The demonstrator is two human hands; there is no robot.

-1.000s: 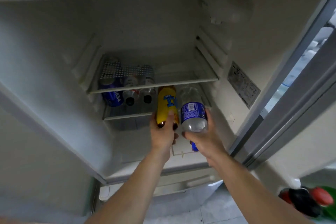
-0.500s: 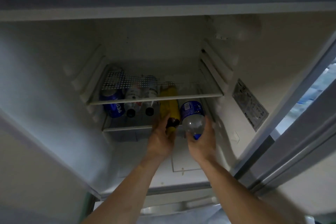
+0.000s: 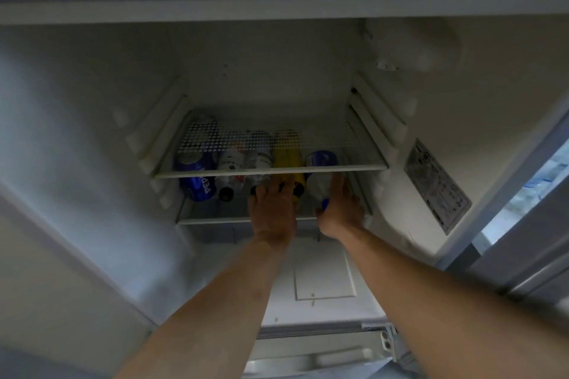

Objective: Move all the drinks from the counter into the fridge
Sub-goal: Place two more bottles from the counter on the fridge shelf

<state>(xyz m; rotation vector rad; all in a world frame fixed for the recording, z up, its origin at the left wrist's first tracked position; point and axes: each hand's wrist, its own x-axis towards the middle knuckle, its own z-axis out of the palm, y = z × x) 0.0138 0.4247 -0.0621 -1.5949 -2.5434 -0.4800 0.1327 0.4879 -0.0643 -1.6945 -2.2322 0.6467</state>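
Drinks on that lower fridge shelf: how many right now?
5, lying in a row, left to right: blue can, two dark-capped bottles, yellow bottle at the left hand, clear blue-label bottle at the right hand. Others could hide behind.

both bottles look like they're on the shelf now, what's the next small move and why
Probably let go and draw both hands back out. The yellow bottle and the clear blue-label bottle already lie on the lower shelf beside the blue can, caps toward the door. The left hand and right hand only rest at their near ends, so a last nudge may do before withdrawing.
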